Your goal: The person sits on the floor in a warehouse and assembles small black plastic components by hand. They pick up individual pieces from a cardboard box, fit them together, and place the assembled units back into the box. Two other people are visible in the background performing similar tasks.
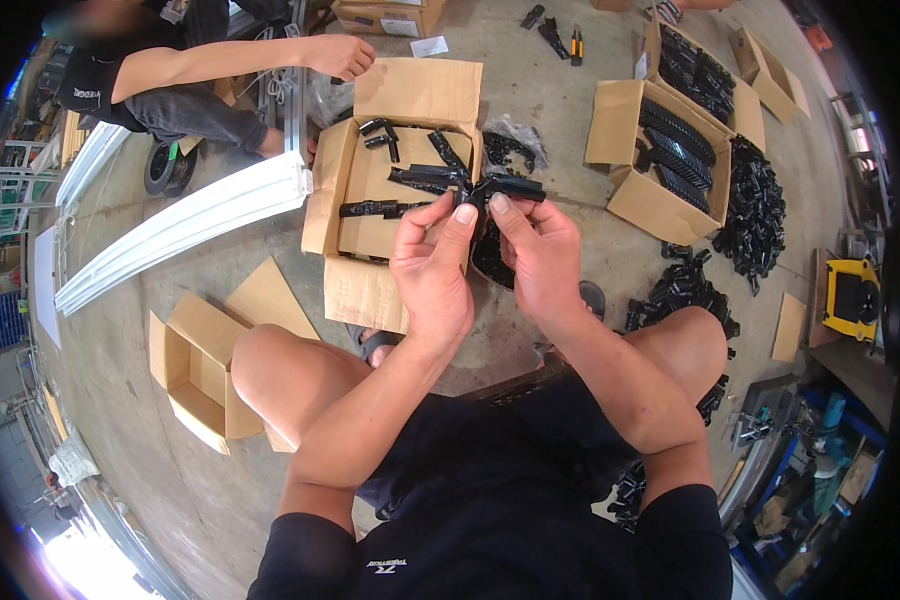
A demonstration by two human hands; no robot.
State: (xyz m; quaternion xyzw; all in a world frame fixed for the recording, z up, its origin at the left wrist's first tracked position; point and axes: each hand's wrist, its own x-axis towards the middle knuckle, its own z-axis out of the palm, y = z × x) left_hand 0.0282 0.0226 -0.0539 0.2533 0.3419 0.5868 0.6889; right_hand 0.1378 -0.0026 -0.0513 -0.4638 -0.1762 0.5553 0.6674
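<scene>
Above an open cardboard box (415,88), both my hands hold black elongated parts (515,187) that meet in the middle. They may be one jointed piece or two; I cannot tell. My left hand (435,270) is closed with its thumb on the inner end of the left part. My right hand (545,260) pinches the right part the same way, its thumb close to the left one. Inside the box lie several similar black parts (370,209). A round dark container of small black pieces (492,250) is partly hidden behind my right hand.
At the right, a box of black ribbed pieces (615,195) stands beside heaps of black parts (752,210). An empty carton (195,350) sits at my left knee. Long white panels (190,225) reach in from the left, where another person's arm (220,68) extends over them.
</scene>
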